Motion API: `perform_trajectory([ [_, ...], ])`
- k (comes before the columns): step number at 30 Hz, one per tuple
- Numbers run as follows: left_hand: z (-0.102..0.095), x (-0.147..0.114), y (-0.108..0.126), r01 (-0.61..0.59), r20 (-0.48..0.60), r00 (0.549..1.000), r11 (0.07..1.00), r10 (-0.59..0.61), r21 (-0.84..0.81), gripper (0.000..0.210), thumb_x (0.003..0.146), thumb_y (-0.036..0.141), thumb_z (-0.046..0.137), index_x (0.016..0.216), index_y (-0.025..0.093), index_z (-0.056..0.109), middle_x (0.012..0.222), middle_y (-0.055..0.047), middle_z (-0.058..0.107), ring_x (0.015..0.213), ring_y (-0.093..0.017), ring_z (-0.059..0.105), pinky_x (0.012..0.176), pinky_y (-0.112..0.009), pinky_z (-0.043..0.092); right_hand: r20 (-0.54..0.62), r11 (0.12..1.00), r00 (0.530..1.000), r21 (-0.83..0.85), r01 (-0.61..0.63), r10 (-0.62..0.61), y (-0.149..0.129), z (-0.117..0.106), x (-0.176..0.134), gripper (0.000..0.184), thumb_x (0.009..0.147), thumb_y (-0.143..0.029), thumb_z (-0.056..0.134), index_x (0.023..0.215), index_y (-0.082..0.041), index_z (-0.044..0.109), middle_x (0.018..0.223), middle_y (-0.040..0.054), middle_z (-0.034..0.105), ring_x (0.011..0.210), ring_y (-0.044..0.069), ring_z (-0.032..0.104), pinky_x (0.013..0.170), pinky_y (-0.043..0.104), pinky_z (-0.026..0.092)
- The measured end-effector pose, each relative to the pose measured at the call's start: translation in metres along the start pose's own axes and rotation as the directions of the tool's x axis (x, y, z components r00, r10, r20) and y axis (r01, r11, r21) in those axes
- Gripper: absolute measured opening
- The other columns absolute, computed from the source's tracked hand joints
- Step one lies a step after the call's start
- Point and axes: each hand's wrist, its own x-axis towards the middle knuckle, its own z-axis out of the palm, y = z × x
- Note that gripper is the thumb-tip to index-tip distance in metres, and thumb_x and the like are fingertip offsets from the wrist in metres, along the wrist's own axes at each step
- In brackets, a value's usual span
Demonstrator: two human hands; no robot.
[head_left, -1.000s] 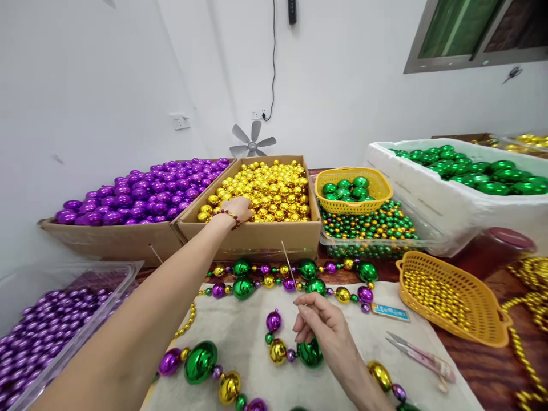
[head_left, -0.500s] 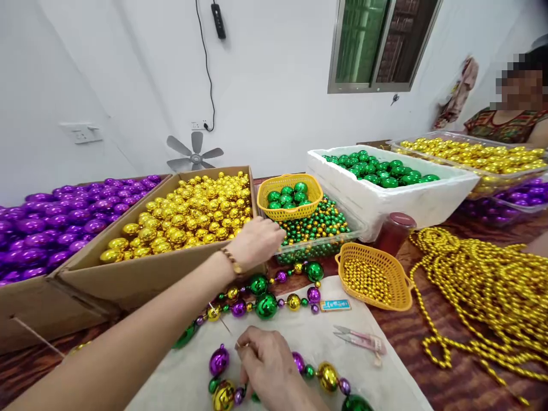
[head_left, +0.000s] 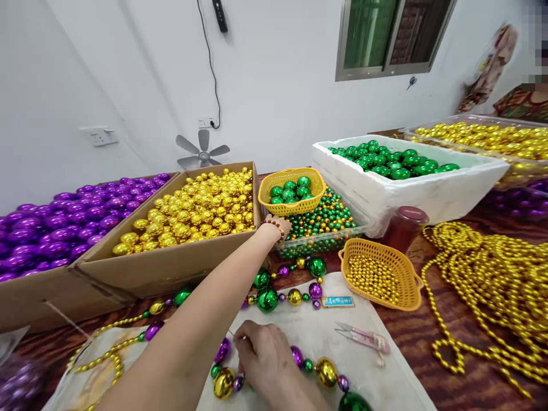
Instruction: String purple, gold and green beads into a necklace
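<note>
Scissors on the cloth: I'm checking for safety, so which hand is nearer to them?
Right. The right hand is over the pale cloth, left of the scissors; the left hand is farther away, at the tub of small beads beyond the cloth.

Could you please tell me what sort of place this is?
Probably a small workroom for bead necklaces. Cardboard boxes hold loose purple beads and gold beads in bulk, a strand of mixed beads lies on a cloth, and pink scissors lie there too.
</note>
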Motion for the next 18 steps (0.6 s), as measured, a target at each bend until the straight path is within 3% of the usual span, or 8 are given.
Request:
perform_trajectory([
  [6, -0.007, -0.013, 0.006, 0.035, -0.011, 0.999, 0.998, -0.034, 0.055, 0.034, 0.091, 0.033, 0.057, 0.121, 0.016, 0.057, 0.122, -0.010, 0.059, 0.102, -0.022, 0.061, 0.085, -0.043, 0.053, 0.005, 1.000, 1.000, 0.012, 0.028, -0.028, 0.002, 0.002, -0.005, 0.023, 0.090, -0.018, 0.046, 0.085, -0.024, 0.067, 0.057, -0.0036, 0.069, 0.045, 0.012, 0.062, 0.052, 0.019, 0.038],
  [9, -0.016, -0.027, 0.019, -0.002, -0.108, 0.994, 1.000, 0.002, -0.001, 0.031, 0.091, 0.030, 0.058, 0.118, 0.015, 0.058, 0.120, -0.011, 0.060, 0.103, -0.023, 0.061, 0.087, -0.044, 0.052, -0.003, 0.999, 0.999, 0.015, 0.047, -0.047, 0.004, 0.003, -0.007, 0.022, 0.090, -0.017, 0.046, 0.085, -0.024, 0.066, 0.057, -0.0040, 0.069, 0.045, 0.012, 0.062, 0.052, 0.019, 0.038],
  [11, -0.026, -0.047, 0.031, -0.057, -0.207, 0.977, 0.997, 0.045, -0.053, 0.023, 0.092, 0.019, 0.054, 0.112, 0.011, 0.062, 0.118, -0.015, 0.060, 0.108, -0.026, 0.058, 0.092, -0.046, 0.048, 0.008, 0.999, 0.999, 0.032, 0.045, -0.045, 0.006, 0.002, -0.007, 0.022, 0.090, -0.017, 0.045, 0.085, -0.024, 0.066, 0.057, -0.0040, 0.069, 0.045, 0.012, 0.062, 0.051, 0.019, 0.038],
  [13, -0.039, -0.081, 0.039, -0.146, -0.316, 0.943, 0.983, 0.103, -0.115, 0.023, 0.091, 0.009, 0.047, 0.107, 0.010, 0.064, 0.117, -0.018, 0.060, 0.111, -0.026, 0.055, 0.097, -0.044, 0.043, 0.012, 0.998, 1.000, 0.058, 0.026, -0.026, 0.010, 0.000, -0.008, 0.022, 0.090, -0.017, 0.044, 0.085, -0.024, 0.065, 0.057, -0.0039, 0.069, 0.044, 0.012, 0.062, 0.050, 0.019, 0.037],
  [15, -0.050, -0.128, 0.037, -0.256, -0.422, 0.893, 0.947, 0.156, -0.193, 0.024, 0.093, 0.012, 0.044, 0.107, 0.014, 0.063, 0.116, -0.014, 0.060, 0.108, -0.022, 0.056, 0.097, -0.038, 0.043, 0.007, 0.995, 1.000, 0.098, 0.008, -0.008, 0.015, -0.001, -0.008, 0.021, 0.091, -0.019, 0.043, 0.085, -0.023, 0.063, 0.056, -0.0039, 0.068, 0.044, 0.012, 0.062, 0.049, 0.019, 0.038],
  [16, -0.052, -0.155, 0.029, -0.312, -0.480, 0.862, 0.916, 0.163, -0.250, 0.022, 0.094, 0.016, 0.046, 0.108, 0.016, 0.063, 0.114, -0.011, 0.061, 0.106, -0.020, 0.057, 0.097, -0.035, 0.044, 0.001, 0.992, 1.000, 0.126, 0.003, -0.003, 0.016, -0.001, -0.008, 0.020, 0.091, -0.021, 0.043, 0.085, -0.023, 0.063, 0.056, -0.0040, 0.067, 0.044, 0.012, 0.062, 0.049, 0.020, 0.038],
  [18, -0.045, -0.209, 0.001, -0.313, -0.546, 0.835, 0.878, 0.073, -0.362, 0.023, 0.095, 0.021, 0.045, 0.111, 0.018, 0.061, 0.108, -0.009, 0.062, 0.099, -0.018, 0.060, 0.091, -0.033, 0.048, -0.022, 0.978, 1.000, 0.208, 0.001, 0.004, 0.017, -0.001, -0.007, 0.019, 0.093, -0.025, 0.043, 0.087, -0.022, 0.061, 0.057, -0.0039, 0.066, 0.045, 0.013, 0.062, 0.049, 0.020, 0.039],
])
